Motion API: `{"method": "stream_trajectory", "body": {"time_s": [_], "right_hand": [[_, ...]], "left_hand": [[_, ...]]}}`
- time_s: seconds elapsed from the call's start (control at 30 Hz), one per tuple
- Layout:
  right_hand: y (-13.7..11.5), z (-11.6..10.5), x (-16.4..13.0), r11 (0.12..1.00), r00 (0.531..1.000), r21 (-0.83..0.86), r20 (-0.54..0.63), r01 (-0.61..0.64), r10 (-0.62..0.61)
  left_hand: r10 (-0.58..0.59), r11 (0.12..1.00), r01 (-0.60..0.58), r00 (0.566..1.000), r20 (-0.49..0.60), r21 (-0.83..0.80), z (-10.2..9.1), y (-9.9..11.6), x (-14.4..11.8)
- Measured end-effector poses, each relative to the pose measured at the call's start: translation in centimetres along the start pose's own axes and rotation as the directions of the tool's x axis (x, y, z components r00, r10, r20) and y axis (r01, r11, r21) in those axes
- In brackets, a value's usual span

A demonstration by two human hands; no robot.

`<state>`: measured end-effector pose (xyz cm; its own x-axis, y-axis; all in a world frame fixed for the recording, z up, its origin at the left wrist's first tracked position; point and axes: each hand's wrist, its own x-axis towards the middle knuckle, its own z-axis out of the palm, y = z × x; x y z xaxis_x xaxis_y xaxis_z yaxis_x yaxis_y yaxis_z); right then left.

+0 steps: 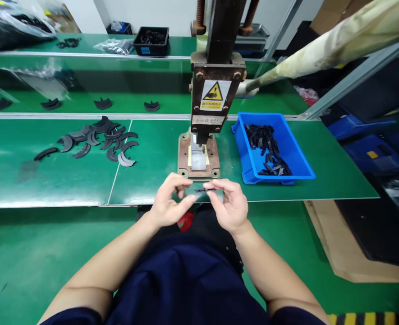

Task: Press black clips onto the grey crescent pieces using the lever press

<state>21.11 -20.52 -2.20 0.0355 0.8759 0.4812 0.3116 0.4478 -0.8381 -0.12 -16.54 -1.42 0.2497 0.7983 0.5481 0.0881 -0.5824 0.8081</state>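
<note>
Pinched in the fingertips of my right hand (231,205) is a small thin black plastic strip (201,190). Its free end points left, toward my left hand (172,201). That hand is held beside it with thumb and fingers apart and nothing between them. Both hands hover at the table's front edge, just before the base plate (184,158) of a hand press (216,72). A bare metal fixture (198,160) sits on that plate under the ram. Right of the press, a blue bin (295,153) holds many similar small black pieces (270,149).
Curved dark grey parts (109,133) lie in a loose pile on the green table (152,158) at left. Several more sit along the rear strip (103,104). A black tray (152,41) stands on the back shelf. A wrapped press handle (331,40) slants across the upper right.
</note>
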Motion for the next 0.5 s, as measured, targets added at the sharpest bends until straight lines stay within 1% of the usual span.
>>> {"method": "stream_trajectory", "body": {"time_s": [0.1,0.17,0.23,0.27,0.33,0.37,0.4,0.43,0.47,0.5], "right_hand": [[-0.1,0.6,-0.1,1.0,1.0,-0.016,0.018,-0.017,0.018],[-0.1,0.7,0.2,0.999,0.999,-0.035,0.042,-0.016,0.018],[-0.4,0.0,1.1,0.997,0.997,-0.073,0.072,-0.014,0.019],[-0.7,-0.7,2.0,0.994,0.998,-0.109,0.064,0.001,0.006],[-1.9,-2.9,4.8,0.979,0.996,-0.192,-0.03,0.074,-0.081],[-2.8,-4.1,6.6,0.962,0.976,-0.235,-0.127,0.142,-0.175],[-4.1,-5.4,8.5,0.948,0.935,-0.229,-0.226,0.221,-0.273],[-5.6,-6.6,10.5,0.932,0.88,-0.192,-0.316,0.307,-0.355],[-7.4,-7.6,12.5,0.906,0.833,-0.163,-0.356,0.391,-0.424],[-9.2,-8.4,14.2,0.89,0.815,-0.131,-0.361,0.436,-0.452]], "left_hand": [[0.156,0.983,-0.161,0.986,0.06,0.086,-0.1,0.5,0.2],[0.201,0.972,-0.21,0.976,0.083,0.106,-0.4,0.4,0.6],[0.188,0.97,-0.201,0.977,0.103,0.134,-0.9,-0.4,1.2],[0.159,0.971,-0.174,0.982,0.101,0.165,-1.3,-1.1,1.6],[0.078,0.961,-0.094,0.994,0.072,0.262,-2.1,-3.1,3.0],[0.04,0.948,-0.053,0.998,0.048,0.314,-2.5,-4.2,3.9],[0.01,0.934,-0.022,0.999,0.035,0.357,-2.8,-5.4,4.9],[-0.008,0.921,-0.005,1.0,0.03,0.39,-3.0,-6.5,5.9],[-0.016,0.909,-0.003,0.999,0.042,0.417,-3.0,-7.5,6.9],[-0.017,0.897,-0.013,0.998,0.064,0.441,-2.9,-8.3,7.9]]}}
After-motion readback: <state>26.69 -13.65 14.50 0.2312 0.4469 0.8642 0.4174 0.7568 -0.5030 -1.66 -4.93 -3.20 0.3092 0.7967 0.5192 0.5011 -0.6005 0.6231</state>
